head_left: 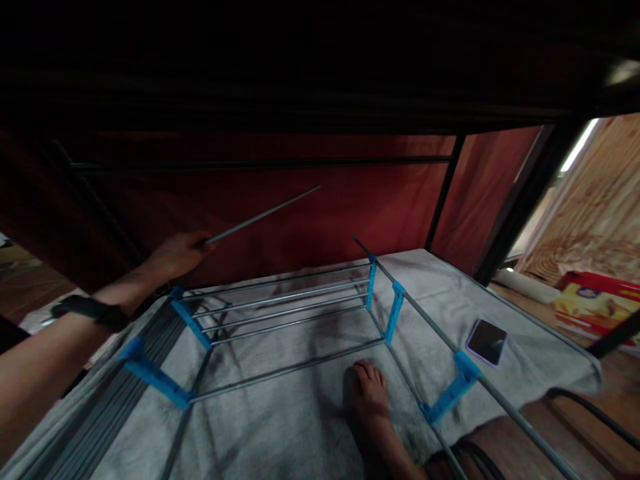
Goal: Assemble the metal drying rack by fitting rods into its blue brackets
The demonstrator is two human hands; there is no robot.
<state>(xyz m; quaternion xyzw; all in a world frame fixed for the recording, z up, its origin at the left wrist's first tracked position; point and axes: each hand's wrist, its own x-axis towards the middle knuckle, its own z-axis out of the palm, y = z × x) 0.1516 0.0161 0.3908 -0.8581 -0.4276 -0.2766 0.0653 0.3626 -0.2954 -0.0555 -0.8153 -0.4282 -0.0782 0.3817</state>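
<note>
Our right hand (371, 393) lies loosely open on the bed sheet (280, 433), gripping nothing. Beside, many loose rods (135, 393) are not yet fitted. The rack (320, 361) stands partly built: one low rod (260, 379) spans its nearer side, several far rods (285, 313) are already in place. Beyond, our left hand (183, 253) grips a raised rod (265, 215).

No readable lettering
On the red and yellow box (600, 308) at the right, a small blue emblem (588, 293) is printed, too blurred to be made out.
</note>
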